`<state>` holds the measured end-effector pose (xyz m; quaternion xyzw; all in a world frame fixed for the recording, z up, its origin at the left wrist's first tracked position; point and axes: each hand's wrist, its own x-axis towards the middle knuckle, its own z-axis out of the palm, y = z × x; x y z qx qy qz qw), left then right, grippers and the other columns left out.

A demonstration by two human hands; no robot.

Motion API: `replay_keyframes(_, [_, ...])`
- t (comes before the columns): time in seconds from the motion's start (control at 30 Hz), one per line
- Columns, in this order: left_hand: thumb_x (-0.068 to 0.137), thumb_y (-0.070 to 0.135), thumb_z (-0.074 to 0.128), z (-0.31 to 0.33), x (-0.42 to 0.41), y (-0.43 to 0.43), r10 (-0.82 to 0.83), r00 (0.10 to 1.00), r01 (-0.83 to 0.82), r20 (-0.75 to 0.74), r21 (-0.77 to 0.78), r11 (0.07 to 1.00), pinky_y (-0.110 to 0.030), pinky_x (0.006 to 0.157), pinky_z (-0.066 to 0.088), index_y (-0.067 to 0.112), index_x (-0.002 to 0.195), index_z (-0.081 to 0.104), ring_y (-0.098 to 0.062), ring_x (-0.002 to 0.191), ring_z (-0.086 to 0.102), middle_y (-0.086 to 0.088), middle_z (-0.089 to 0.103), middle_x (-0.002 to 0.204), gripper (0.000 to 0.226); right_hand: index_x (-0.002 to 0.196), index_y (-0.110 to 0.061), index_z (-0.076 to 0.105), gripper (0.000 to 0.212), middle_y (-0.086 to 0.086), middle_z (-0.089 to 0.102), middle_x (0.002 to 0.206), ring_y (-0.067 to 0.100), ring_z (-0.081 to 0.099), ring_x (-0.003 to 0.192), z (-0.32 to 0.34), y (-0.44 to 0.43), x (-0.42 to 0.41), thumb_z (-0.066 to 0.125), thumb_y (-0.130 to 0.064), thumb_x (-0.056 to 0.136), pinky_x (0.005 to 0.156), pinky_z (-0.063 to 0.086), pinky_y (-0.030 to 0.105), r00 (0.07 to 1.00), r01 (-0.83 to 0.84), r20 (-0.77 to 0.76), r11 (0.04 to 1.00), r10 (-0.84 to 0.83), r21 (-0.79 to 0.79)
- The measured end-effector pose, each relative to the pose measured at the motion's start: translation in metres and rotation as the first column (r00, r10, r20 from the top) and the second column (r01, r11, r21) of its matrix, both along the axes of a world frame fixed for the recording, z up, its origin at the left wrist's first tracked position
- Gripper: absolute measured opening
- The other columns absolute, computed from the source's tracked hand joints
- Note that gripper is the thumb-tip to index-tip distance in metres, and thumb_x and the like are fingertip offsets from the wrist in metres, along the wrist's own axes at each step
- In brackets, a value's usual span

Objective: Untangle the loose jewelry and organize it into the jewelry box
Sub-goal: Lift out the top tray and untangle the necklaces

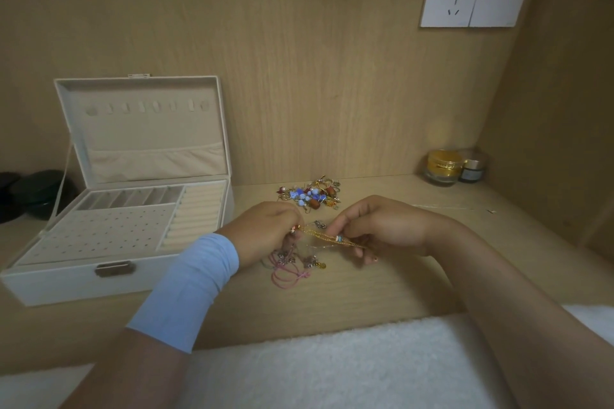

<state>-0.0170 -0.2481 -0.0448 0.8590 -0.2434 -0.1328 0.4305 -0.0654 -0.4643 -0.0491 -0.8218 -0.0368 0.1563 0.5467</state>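
Centre of frame, just above the desk (pixel 365 292): gold chain (pixel 327 236) is stretched between both hands. Long axis runs roughly left-right, dipping slightly toward its right end. Grip: left hand (pixel 265 229) pinches the left end by a small reddish bead; right hand (pixel 382 229) pinches the right stretch, fingers curled round it.

Chain looks thin and doubled into several strands, with a small white-and-blue bead about midway. Directly below the hands, a tangle (pixel 292 266) of pink cord and small charms lies on the desk. Can't tell if the chain is actually knotted into it.

Just beyond the hands and apart from them sits a bead pile (pixel 310 196): blue and brown beads with gold bits.

At left of frame the jewelry box (pixel 116 279) stands open, lid up, with no jewelry visible in its tray. It lies left of the chain, nearer the left hand.

My read: the current step is freeing the chain from the tangle. Drop-off then goes leftward, so the left hand has the shorter reach.
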Motion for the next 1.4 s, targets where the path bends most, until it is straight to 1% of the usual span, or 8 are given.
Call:
replay_keyframes(0.37, [0.088, 0.026, 0.05, -0.001, 0.001, 0.003, -0.049, 0.995, 0.039, -0.092, -0.107, 0.993, -0.029, 0.069, 0.04, 0.021, 0.067, 0.073, -0.017, 0.064, 0.048, 0.003, 0.045, 0.056, 0.03, 0.09, -0.016, 0.078, 0.021, -0.012, 0.069, 0.069, 0.01, 0.057, 0.067, 0.002, -0.006, 0.002, 0.061, -0.004, 0.094, 0.069, 0.044, 0.031, 0.963, 0.15, 0.229, 0.988, -0.138, -0.036])
replay_keyframes(0.5, [0.095, 0.014, 0.046, 0.002, 0.001, 0.004, -0.011, 0.998, 0.001, -0.068, -0.142, 0.99, -0.024, 0.059, 0.037, 0.015, 0.079, 0.071, -0.015, 0.059, 0.04, -0.001, 0.043, 0.061, 0.029, 0.087, -0.022, 0.08, 0.025, 0.012, 0.057, 0.076, 0.022, 0.046, 0.069, 0.003, -0.009, 0.003, 0.059, -0.009, 0.095, 0.067, 0.039, 0.035, 0.935, 0.216, 0.295, 0.976, -0.195, -0.037])
replay_keyframes(0.63, [0.096, 0.004, 0.04, 0.007, -0.001, 0.005, -0.003, 0.995, -0.016, -0.1, -0.186, 0.982, -0.014, 0.048, 0.038, 0.013, 0.079, 0.067, -0.009, 0.048, 0.04, -0.002, 0.041, 0.06, 0.033, 0.086, -0.021, 0.078, 0.023, 0.001, 0.056, 0.065, 0.01, 0.043, 0.051, 0.003, -0.008, 0.002, 0.06, -0.009, 0.095, 0.05, 0.04, 0.02, 0.933, 0.241, 0.289, 0.969, -0.213, -0.062])
replay_keyframes(0.8, [0.094, 0.004, 0.038, 0.003, -0.001, 0.004, 0.036, 0.997, -0.043, -0.062, -0.113, 0.993, -0.024, 0.059, 0.041, 0.019, 0.08, 0.069, -0.009, 0.048, 0.045, 0.005, 0.047, 0.052, 0.037, 0.085, -0.023, 0.077, 0.034, -0.002, 0.043, 0.052, 0.014, 0.039, 0.049, 0.003, -0.012, 0.003, 0.057, 0.005, 0.085, 0.059, 0.043, 0.026, 0.924, 0.285, 0.317, 0.938, -0.214, -0.196])
replay_keyframes(1.0, [0.096, 0.021, 0.051, -0.001, -0.001, 0.003, 0.016, 0.999, -0.015, 0.051, -0.015, 1.0, -0.024, 0.067, 0.045, 0.029, 0.08, 0.071, -0.011, 0.067, 0.059, 0.009, 0.064, 0.076, 0.027, 0.094, -0.007, 0.074, 0.02, 0.004, 0.048, 0.052, 0.021, 0.053, 0.05, 0.011, -0.014, 0.0, 0.061, 0.007, 0.088, 0.055, 0.049, 0.029, 0.883, 0.333, 0.324, 0.94, -0.339, 0.076])
replay_keyframes(1.13, [0.094, 0.021, 0.058, 0.0, -0.004, 0.003, 0.015, 0.999, -0.011, 0.049, -0.075, 0.997, -0.027, 0.074, 0.05, 0.027, 0.088, 0.071, -0.014, 0.072, 0.064, -0.005, 0.072, 0.088, 0.016, 0.089, -0.016, 0.076, 0.024, 0.001, 0.039, 0.053, 0.013, 0.034, 0.044, 0.009, -0.016, 0.001, 0.06, 0.002, 0.089, 0.043, 0.035, 0.023, 0.894, 0.335, 0.337, 0.94, -0.296, -0.062])
replay_keyframes(1.3, [0.095, 0.009, 0.051, 0.001, -0.005, 0.001, 0.069, 0.997, -0.064, 0.023, -0.198, 0.978, -0.028, 0.072, 0.05, 0.022, 0.09, 0.072, -0.019, 0.07, 0.063, -0.018, 0.069, 0.09, 0.026, 0.086, -0.025, 0.073, 0.028, -0.012, 0.055, 0.051, -0.001, 0.046, 0.042, 0.015, -0.017, -0.004, 0.061, 0.0, 0.085, 0.048, 0.034, 0.009, 0.962, 0.163, 0.272, 0.875, -0.037, -0.456])
replay_keyframes(1.4, [0.096, 0.005, 0.048, 0.003, -0.005, 0.0, 0.053, 0.998, -0.061, -0.039, -0.255, 0.965, -0.031, 0.065, 0.047, 0.016, 0.092, 0.071, -0.023, 0.063, 0.059, -0.007, 0.062, 0.066, 0.026, 0.084, -0.033, 0.073, 0.02, -0.019, 0.059, 0.054, -0.009, 0.052, 0.048, 0.016, -0.012, -0.006, 0.068, -0.013, 0.084, 0.051, 0.035, 0.006, 0.971, 0.104, 0.233, 0.791, 0.049, -0.602])
